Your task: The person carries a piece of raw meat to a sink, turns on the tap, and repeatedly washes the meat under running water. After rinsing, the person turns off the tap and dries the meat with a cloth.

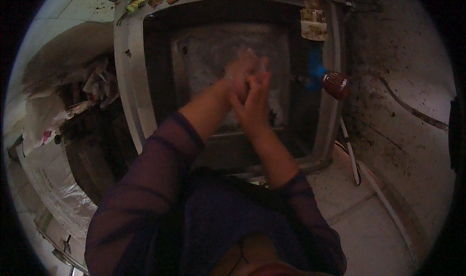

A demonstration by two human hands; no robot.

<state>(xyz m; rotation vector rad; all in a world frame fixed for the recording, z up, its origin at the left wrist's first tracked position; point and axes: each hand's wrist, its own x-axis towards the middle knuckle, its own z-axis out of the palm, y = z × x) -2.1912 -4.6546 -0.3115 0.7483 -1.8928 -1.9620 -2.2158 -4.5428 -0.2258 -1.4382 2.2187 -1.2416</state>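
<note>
Over the basin of a metal sink, my two hands meet, touching one another. My left hand reaches in from the left and is blurred, with what looks like splashing water or foam around its fingers. Against it lies my right hand, its thumb and fingers apart and partly round the left hand. No object shows in either hand. Whether the left hand's fingers are closed is hidden by blur and overlap.
A brown-red bottle lies at the right rim beside a blue item. A brush-like thing hangs over the back right rim. Green vegetable scraps sit at the back left. White pipes run along the stained wall.
</note>
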